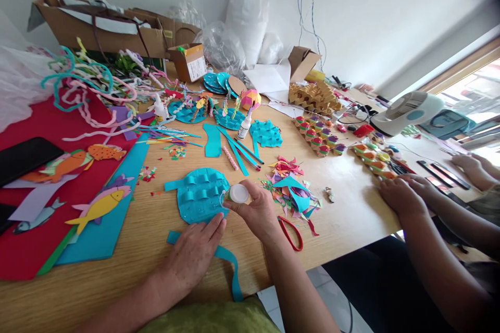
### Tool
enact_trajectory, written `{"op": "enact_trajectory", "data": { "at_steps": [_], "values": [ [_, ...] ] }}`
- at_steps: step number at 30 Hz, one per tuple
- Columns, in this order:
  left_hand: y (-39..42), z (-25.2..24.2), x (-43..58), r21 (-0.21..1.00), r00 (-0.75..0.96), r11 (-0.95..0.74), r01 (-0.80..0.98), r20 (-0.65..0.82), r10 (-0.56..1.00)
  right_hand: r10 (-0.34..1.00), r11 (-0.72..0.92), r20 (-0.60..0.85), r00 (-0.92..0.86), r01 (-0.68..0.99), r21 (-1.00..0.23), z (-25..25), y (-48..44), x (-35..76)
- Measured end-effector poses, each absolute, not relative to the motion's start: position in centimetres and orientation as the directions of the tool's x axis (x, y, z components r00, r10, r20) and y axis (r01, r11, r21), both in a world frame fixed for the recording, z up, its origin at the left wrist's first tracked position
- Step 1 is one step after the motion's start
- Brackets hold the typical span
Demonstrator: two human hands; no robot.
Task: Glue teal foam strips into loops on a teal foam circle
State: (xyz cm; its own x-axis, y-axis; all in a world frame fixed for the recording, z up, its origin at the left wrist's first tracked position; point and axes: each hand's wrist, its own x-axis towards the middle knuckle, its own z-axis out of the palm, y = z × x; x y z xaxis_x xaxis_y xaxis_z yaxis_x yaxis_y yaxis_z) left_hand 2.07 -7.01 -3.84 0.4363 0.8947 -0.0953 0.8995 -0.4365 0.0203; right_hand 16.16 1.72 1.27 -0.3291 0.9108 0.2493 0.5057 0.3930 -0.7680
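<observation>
My right hand (252,213) grips a small glue bottle (239,193), its round white end towards me. The bottle is tipped over the right edge of a blue round paper piece (203,174), which has rows of raised paper loops across it. My left hand (201,242) lies flat with fingers stretched out, its fingertips at the lower edge of this piece. A blue paper strip (234,265) runs out from under that hand and curls towards the table's front edge. To the right of my right hand lie red-handled scissors (292,234), partly hidden.
Paper scraps (291,187) lie right of the blue piece. Behind stand another glue bottle (245,126) and a looped blue piece (266,133). Paper fish (99,207) lie on coloured sheets at left. Another person's hands (402,195) rest at right, near egg cartons (371,161).
</observation>
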Motion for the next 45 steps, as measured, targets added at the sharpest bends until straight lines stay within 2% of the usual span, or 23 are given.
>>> {"op": "enact_trajectory", "data": {
  "at_steps": [3, 8, 16, 30, 37, 45],
  "values": [
    [-7.0, -3.9, 2.1, 0.039, 0.436, -0.435, 0.900, -0.106, 0.894, 0.918, 0.381, 0.253, -0.306, 0.503, -0.776, 1.3, 1.7, 16.2],
    [-7.2, -4.6, 2.1, 0.059, 0.410, -0.408, 0.911, -0.034, 0.911, 0.917, 0.358, 0.208, -0.341, 0.471, -0.806, 1.0, 1.8, 16.3],
    [-7.2, -4.7, 2.1, -0.022, 0.438, -0.439, 0.898, -0.011, 0.899, 0.934, 0.322, 0.195, -0.298, 0.473, -0.820, 1.7, 1.8, 16.7],
    [-7.2, -4.7, 2.1, 0.049, 0.439, -0.439, 0.897, 0.025, 0.898, 0.927, 0.336, 0.198, -0.318, 0.475, -0.813, 1.4, 1.6, 16.3],
    [-7.0, -4.7, 2.1, 0.018, 0.441, -0.441, 0.897, -0.039, 0.897, 0.923, 0.346, 0.202, -0.327, 0.480, -0.806, 1.3, 1.8, 16.2],
    [-7.0, -4.6, 2.0, 0.086, 0.436, -0.430, 0.899, -0.064, 0.898, 0.910, 0.371, 0.208, -0.358, 0.480, -0.795, 1.4, 1.8, 16.2]
  ]
}}
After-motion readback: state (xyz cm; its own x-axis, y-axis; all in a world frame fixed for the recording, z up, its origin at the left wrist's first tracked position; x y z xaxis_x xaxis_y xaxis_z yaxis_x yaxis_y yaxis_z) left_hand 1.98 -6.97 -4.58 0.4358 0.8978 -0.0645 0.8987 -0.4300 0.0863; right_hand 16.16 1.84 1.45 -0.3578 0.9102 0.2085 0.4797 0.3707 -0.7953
